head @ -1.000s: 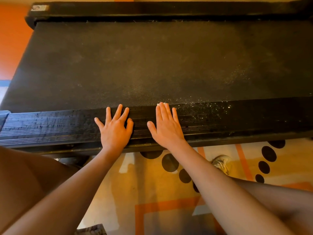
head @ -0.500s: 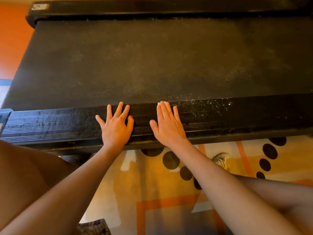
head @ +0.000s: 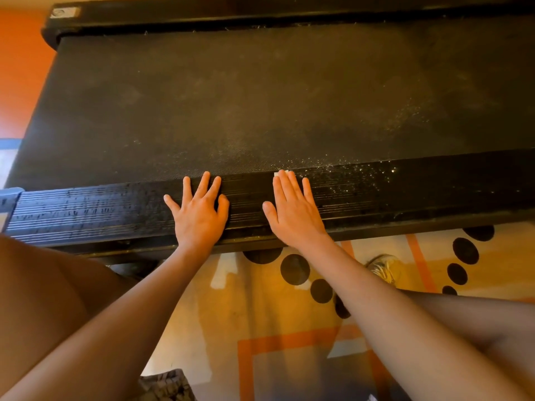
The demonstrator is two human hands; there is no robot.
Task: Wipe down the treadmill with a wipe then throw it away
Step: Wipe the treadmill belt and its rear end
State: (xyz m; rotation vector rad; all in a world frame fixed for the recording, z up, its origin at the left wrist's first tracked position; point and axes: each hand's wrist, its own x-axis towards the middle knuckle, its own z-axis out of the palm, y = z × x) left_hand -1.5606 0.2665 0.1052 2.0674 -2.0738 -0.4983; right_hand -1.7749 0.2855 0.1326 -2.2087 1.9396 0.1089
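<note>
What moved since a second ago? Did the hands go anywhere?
Only a little. The right hand, pressing flat on a white wipe, slid slightly to the right along the treadmill's side rail, toward the dusty specks. The left hand stayed flat on the rail. Nothing was picked up or let go.

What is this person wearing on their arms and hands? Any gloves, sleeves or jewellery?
Nothing that shows. The left hand and the right hand are both bare, with no gloves and no rings that I can make out. No sleeve reaches into view on either arm, and neither wrist carries a watch, band or bracelet.
</note>
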